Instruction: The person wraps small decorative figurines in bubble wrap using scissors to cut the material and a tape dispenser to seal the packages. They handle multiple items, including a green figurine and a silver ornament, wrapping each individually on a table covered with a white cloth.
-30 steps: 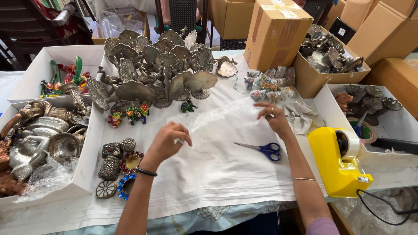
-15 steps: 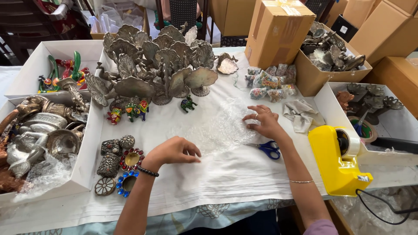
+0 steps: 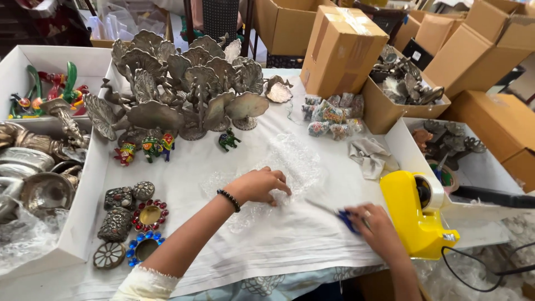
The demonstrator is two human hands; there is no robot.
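On the bench [image 3: 167, 262], covered w/ a white cloth [image 3: 267, 239], a sheet of bubble wrap [image 3: 278, 167] is laid flat near the centre. At the back a cluster of metal peacocks [image 3: 184, 83] is stood, w/ cardboard boxes [image 3: 340, 50] to the right and a yellow tape gun [image 3: 415, 214] at the right edge. Small painted elephants [image 3: 150, 147] and jewelled dishes [image 3: 131, 217] are set to the left, apart from the wrap.

Progress, as judged: early. The wrap is spread out but nothing is placed on it yet; no cut is seen, and no item is wrapped here, though a few wrapped bundles [image 3: 331, 114] are piled by the boxes.

The left hand [image 3: 259, 185] is pressed palm-down on the wrap's near part, fingers slightly curled and close together. The right hand [image 3: 373, 226] is closed over blue-handled scissors [image 3: 343, 214], just right of the wrap's near edge; blades approx. toward it, blurred, so contact can't be told.
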